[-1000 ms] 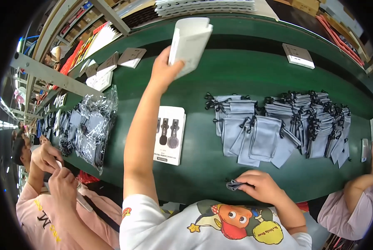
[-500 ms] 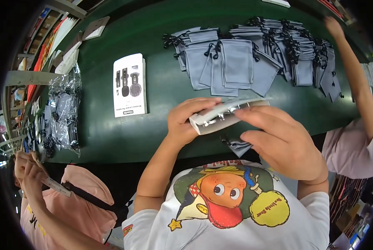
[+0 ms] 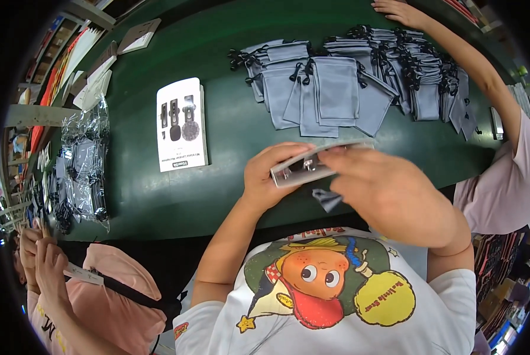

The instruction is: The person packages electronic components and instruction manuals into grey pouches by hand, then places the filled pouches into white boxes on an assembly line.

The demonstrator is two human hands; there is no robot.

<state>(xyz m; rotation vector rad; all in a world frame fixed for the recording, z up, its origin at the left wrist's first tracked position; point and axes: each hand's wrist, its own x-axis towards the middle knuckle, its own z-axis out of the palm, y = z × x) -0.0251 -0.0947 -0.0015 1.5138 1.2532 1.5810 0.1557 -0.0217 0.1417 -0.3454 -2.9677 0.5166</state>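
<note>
A small white box [image 3: 288,180] is tilted in front of my chest, its long side open and shiny clear packing showing inside. My left hand [image 3: 262,176] is closed around the box's left end. At the open side, the fingertips of my right hand [image 3: 389,192] reach onto the box's edge. From beneath those fingers a grey drawstring pouch [image 3: 328,200] pokes out, held in my right hand; the rest of it is hidden by the hand. What else the box holds cannot be made out.
Heaps of grey drawstring pouches [image 3: 336,89] cover the green table [image 3: 235,195] beyond my hands. A closed white box [image 3: 182,157] lies to the left, near clear-bagged pouches [image 3: 87,171]. Co-workers sit on both sides; one arm [image 3: 484,74] reaches over the table at right.
My right hand has shifted left along the box's open side, carrying the pouch with it. The box has tilted slightly. The right co-worker's arm has stretched farther across the table.
</note>
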